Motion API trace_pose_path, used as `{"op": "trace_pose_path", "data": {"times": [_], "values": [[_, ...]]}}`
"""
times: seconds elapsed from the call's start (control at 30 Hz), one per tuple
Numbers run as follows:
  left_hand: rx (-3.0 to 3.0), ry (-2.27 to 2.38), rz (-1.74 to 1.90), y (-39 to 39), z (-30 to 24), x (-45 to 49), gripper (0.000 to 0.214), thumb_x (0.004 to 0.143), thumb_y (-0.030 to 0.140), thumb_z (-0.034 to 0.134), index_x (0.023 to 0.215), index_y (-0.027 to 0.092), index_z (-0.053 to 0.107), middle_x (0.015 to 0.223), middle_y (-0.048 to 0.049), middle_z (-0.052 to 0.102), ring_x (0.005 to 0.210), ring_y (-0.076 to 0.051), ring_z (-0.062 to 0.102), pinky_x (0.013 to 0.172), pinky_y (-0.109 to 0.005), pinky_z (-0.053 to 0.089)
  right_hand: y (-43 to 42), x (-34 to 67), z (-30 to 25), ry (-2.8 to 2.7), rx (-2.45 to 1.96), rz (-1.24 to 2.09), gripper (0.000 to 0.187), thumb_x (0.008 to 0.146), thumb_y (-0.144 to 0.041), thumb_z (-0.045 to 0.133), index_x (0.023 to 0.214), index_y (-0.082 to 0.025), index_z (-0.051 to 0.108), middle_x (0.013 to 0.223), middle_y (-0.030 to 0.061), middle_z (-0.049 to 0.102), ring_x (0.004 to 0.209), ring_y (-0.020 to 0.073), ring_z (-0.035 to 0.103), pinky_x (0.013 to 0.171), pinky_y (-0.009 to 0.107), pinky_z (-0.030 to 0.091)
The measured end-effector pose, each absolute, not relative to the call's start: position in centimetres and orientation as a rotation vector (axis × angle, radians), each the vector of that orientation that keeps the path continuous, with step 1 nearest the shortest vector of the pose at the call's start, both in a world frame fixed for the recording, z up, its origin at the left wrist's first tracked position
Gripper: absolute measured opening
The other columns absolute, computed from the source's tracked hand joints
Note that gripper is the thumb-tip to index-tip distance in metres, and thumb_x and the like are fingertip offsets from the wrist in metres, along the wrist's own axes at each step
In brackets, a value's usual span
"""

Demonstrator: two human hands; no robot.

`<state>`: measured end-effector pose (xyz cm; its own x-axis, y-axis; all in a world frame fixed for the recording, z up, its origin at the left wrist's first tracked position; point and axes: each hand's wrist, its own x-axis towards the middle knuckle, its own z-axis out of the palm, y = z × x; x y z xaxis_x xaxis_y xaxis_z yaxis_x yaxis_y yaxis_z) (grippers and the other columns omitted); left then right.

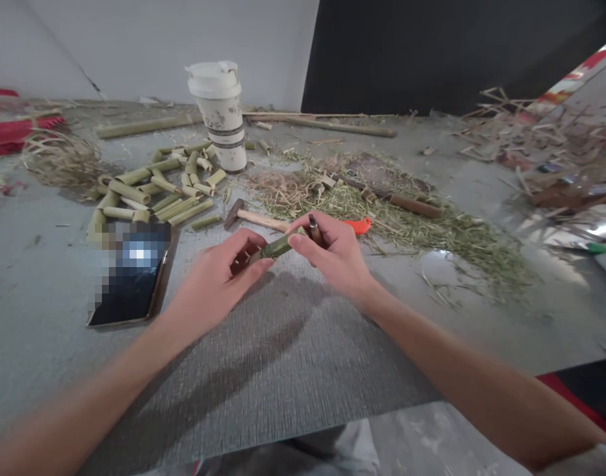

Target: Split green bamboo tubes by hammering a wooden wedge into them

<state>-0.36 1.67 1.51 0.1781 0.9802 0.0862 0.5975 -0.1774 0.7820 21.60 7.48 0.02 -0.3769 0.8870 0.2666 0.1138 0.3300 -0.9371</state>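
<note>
My left hand (228,263) wraps its fingers and thumb round one end of a short green bamboo piece (277,246), held above the grey mat. At the other end, the thumb and fingers of my right hand (332,248) pinch the bamboo. A small brown-handled tool with a metal collar (313,228) is also held in that hand; its working end is hidden. Just beyond my hands lies a hammer (263,219) with a dark head and pale wooden handle. An orange part (359,226) shows past my right hand; whether it belongs to the hammer is hidden.
Cut bamboo pieces (129,192) are heaped left of centre, beside a lidded paper cup (218,119). A phone (129,284) lies near my left forearm. Green shavings (461,241) spread across the right, with tangled strips (555,158) farther back. The table's front edge (283,436) is close.
</note>
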Motion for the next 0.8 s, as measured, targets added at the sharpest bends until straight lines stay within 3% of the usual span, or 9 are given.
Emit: {"op": "trace_pose_path", "data": {"times": [0.13,0.23,0.4,0.47,0.57,0.67,0.8], "values": [[2.184,1.573,0.767,2.2,0.8,-1.0,0.021,0.108,0.038,0.056,0.113,0.021,0.068,0.107,-0.0069,0.073,0.091,-0.024,0.069,0.076,-0.035,0.050,7.7,21.7,-0.3,-1.559,-0.936,1.195,0.029,0.101,-0.047,0.073,0.114,-0.031,0.053,0.068,-0.0100,0.040,0.057,0.0115,0.032,0.052,0.028,0.027],[2.290,1.569,0.685,2.5,0.2,-1.2,0.026,0.109,0.037,0.053,0.117,0.019,0.071,0.115,-0.0103,0.073,0.102,-0.028,0.071,0.083,-0.039,0.053,8.2,21.8,-0.1,-1.383,-0.909,1.167,0.024,0.105,-0.043,0.065,0.109,-0.034,0.043,0.072,-0.0094,0.039,0.056,0.0126,0.029,0.051,0.028,0.027],[2.285,1.501,0.621,2.7,-0.2,-1.1,0.033,0.112,0.040,0.051,0.119,0.018,0.075,0.116,-0.0105,0.074,0.106,-0.028,0.071,0.096,-0.042,0.056,8.4,22.0,0.7,-1.479,-0.876,1.020,0.007,0.109,-0.040,0.055,0.109,-0.033,0.055,0.093,0.0001,0.061,0.068,0.0153,0.049,0.060,0.031,0.043],[2.276,1.485,0.596,2.7,-0.3,-1.1,0.034,0.112,0.041,0.052,0.120,0.018,0.077,0.117,-0.0102,0.074,0.107,-0.027,0.071,0.097,-0.042,0.057,8.3,22.0,0.9,-1.501,-0.805,1.068,0.012,0.108,-0.032,0.051,0.112,-0.031,0.063,0.106,0.0037,0.069,0.083,0.0172,0.060,0.074,0.034,0.053],[2.321,1.469,0.584,2.6,-0.6,-1.0,0.034,0.112,0.039,0.054,0.122,0.018,0.079,0.117,-0.0105,0.074,0.109,-0.028,0.069,0.100,-0.044,0.056,8.2,22.0,0.8,-1.523,-0.734,1.201,0.023,0.103,-0.023,0.054,0.121,-0.030,0.068,0.118,0.0049,0.075,0.103,0.0199,0.068,0.089,0.038,0.057],[2.382,1.463,0.535,2.4,-0.8,-0.9,0.034,0.112,0.037,0.054,0.122,0.017,0.080,0.115,-0.0108,0.073,0.109,-0.029,0.067,0.099,-0.047,0.055,8.2,21.9,0.6,-1.562,-0.770,1.254,0.020,0.101,-0.027,0.067,0.121,-0.029,0.066,0.112,0.0046,0.078,0.098,0.0197,0.070,0.083,0.036,0.058],[2.382,1.479,0.472,2.2,-0.8,-0.8,0.035,0.113,0.037,0.052,0.120,0.018,0.081,0.111,-0.0099,0.073,0.106,-0.029,0.066,0.098,-0.048,0.055,7.5,21.6,0.4,-1.605,-0.825,1.291,0.010,0.106,-0.035,0.067,0.107,-0.025,0.065,0.081,-0.0007,0.071,0.071,0.0145,0.063,0.066,0.031,0.050]]}}
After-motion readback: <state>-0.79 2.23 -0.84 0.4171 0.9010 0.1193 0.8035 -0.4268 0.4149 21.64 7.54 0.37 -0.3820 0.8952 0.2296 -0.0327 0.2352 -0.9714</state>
